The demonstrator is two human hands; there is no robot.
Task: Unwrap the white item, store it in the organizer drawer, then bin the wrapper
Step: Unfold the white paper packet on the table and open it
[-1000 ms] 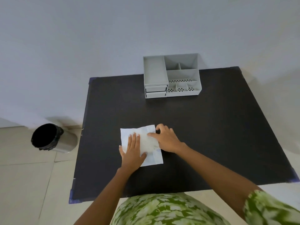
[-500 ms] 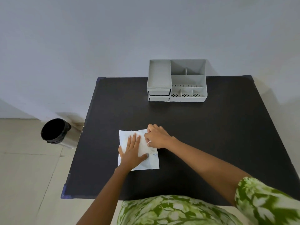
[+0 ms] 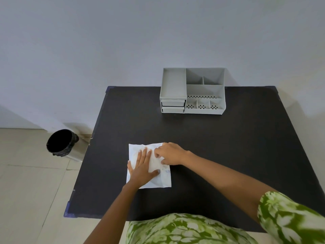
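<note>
Right hand (image 3: 170,154) has curled tighter, pinching crinkled white wrapper (image 3: 149,166); left hand (image 3: 142,169) presses flat, released

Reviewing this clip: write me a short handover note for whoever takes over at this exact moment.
Left hand: flat, palm down, pinning the white wrapped item to the black table.
Right hand: fingers curled at the wrapper's upper right edge; whether it pinches it, I cannot tell.
Organizer: at the table's far edge, both drawers shut.
Bin: on the floor to the left of the table, open top, black liner.
Done: nothing visibly finished; the item is not out of its wrapper.
Left: unwrap, open a drawer, store the item, bin the wrapper.
</note>
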